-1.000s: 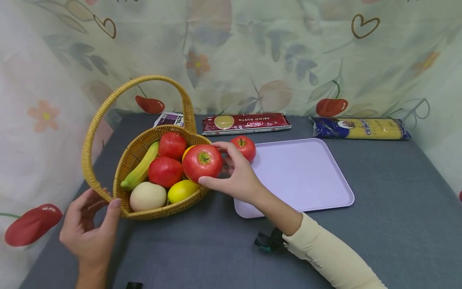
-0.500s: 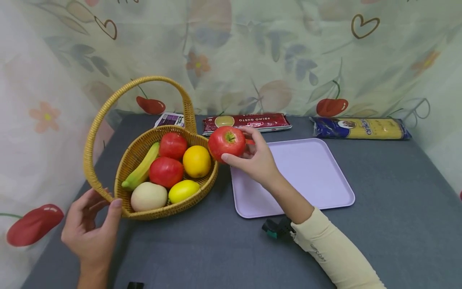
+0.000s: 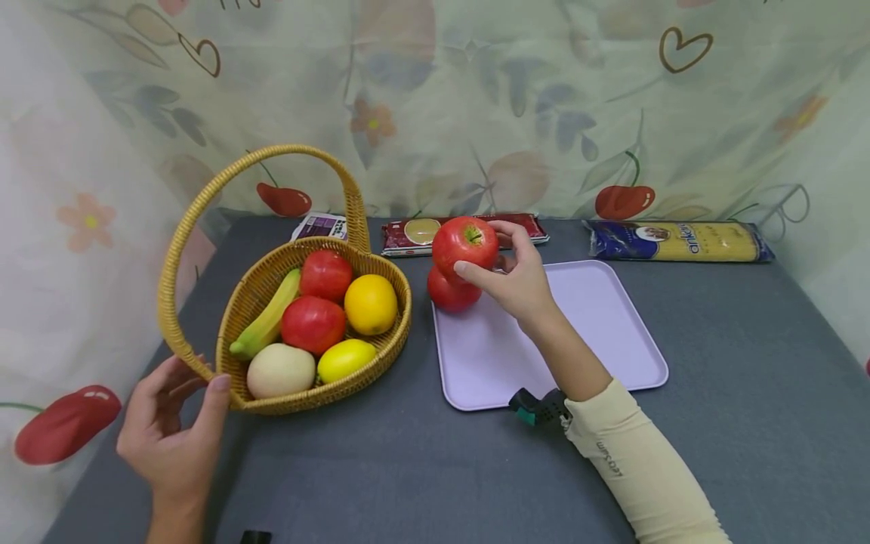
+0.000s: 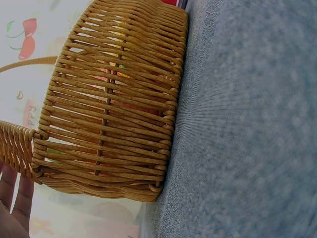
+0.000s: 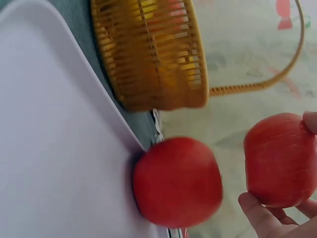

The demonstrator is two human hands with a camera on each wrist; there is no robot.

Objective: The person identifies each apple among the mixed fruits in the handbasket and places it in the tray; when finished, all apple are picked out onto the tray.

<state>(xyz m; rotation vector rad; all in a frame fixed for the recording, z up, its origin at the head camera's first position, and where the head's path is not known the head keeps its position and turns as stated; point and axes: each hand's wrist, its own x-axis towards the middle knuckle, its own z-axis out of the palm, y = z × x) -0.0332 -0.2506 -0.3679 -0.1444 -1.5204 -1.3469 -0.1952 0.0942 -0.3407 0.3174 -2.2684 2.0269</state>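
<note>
One red apple (image 3: 465, 245) is hanging above the lilac tray (image 3: 598, 332)

Thumb and fingers of the right hand (image 3: 519, 279) are pinching it. Just below, a second apple (image 3: 454, 295) is resting at the tray's far left corner. Further left, the left hand (image 3: 173, 431) is gripping the foot of the handle (image 3: 165, 295) of a wicker basket (image 3: 313, 399), which is holding a banana (image 3: 268, 313), a lemon (image 3: 345, 360) and other fruit. Behind, a red packet (image 3: 408, 236) and a yellow-and-blue packet (image 3: 680, 242) are lying near the curtain (image 3: 448, 98).
</note>
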